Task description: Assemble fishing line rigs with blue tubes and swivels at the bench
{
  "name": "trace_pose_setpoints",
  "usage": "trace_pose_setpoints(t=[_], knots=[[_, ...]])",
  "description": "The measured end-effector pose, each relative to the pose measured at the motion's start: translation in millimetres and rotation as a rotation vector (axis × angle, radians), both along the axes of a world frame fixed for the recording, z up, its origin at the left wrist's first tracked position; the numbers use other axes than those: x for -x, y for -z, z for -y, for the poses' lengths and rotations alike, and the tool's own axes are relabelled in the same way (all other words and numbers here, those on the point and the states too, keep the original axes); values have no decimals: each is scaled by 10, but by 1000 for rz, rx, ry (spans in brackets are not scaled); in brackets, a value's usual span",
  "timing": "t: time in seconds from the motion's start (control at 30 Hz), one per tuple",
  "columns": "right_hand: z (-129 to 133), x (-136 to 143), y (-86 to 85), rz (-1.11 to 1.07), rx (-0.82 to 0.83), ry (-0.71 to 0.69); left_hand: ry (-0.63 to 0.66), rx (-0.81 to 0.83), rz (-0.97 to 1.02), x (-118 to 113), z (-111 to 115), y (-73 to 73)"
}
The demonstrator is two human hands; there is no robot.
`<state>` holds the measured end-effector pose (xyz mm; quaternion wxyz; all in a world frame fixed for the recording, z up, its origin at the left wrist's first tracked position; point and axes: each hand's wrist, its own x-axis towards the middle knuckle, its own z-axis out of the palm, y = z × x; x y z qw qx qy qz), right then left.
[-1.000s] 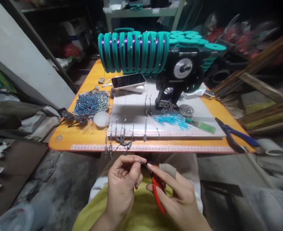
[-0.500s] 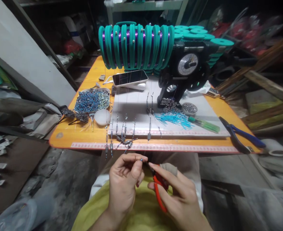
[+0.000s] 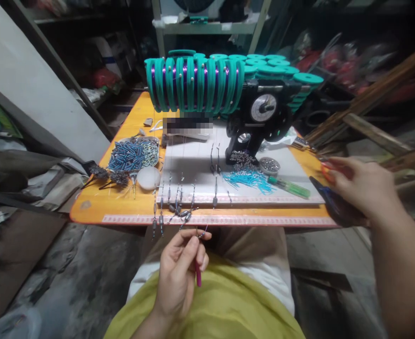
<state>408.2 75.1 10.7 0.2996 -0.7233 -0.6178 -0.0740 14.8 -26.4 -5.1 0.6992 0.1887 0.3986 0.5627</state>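
Observation:
Close to my lap, in front of the table edge, my left hand (image 3: 181, 259) pinches a slim tool with a magenta handle (image 3: 198, 275); its tip is too small to make out. Thin line runs by those fingertips toward the table edge. At the table's right side my right hand (image 3: 359, 186) is curled round red-handled pliers (image 3: 329, 172), mostly hidden by the fingers. Just below that hand lie dark pliers (image 3: 329, 202). Several strings with grey weights and beads (image 3: 184, 214) hang over the board's front edge.
Teal spools (image 3: 195, 84) of purple line stand in a row beside a black stand (image 3: 246, 132). A tray of blue tubes (image 3: 133, 153), a white round lid (image 3: 148, 178), light-blue strips (image 3: 248, 179), a dish of metal bits (image 3: 269, 165) and a green tube (image 3: 292, 187) lie about.
My right hand has moved from beside my left hand out to the table's right side, carrying the red-handled pliers. The magenta handle now shows below my left fingers. The view has shifted slightly.

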Motion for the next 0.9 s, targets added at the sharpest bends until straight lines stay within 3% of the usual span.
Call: trace_pose_setpoints(t=[0.07,0.13,0.23,0.3,0.37,0.4,0.5,0.57,0.63,0.8,0.9], knots=[[-90,9,26,19,23,28,-8,8,0,0,-11,32],[-43,208,-4,39,-36,45,-20,5,-11,4,-27,72],[257,807,-92,8,-184,7,-21,-29,-63,9,-39,128],[520,1324,-110,-102,-128,-153,-22,-81,-129,9,-24,150],[737,1843,-69,-578,185,-528,-12,-177,-248,8,10,155],[809,2076,-31,-840,338,-620,-14,-230,-324,10,32,153],[869,2588,82,-1659,574,-670,-82,-337,-507,49,93,150],[837,2773,111,-1966,556,-622,-99,-393,-568,111,108,155],[812,2878,100,-2097,506,-596,-69,-459,-629,191,99,163],[862,3033,53,-2209,454,-562,-146,-505,-698,319,58,172],[902,3087,78,-2160,416,-576,-160,-477,-662,332,70,159]])
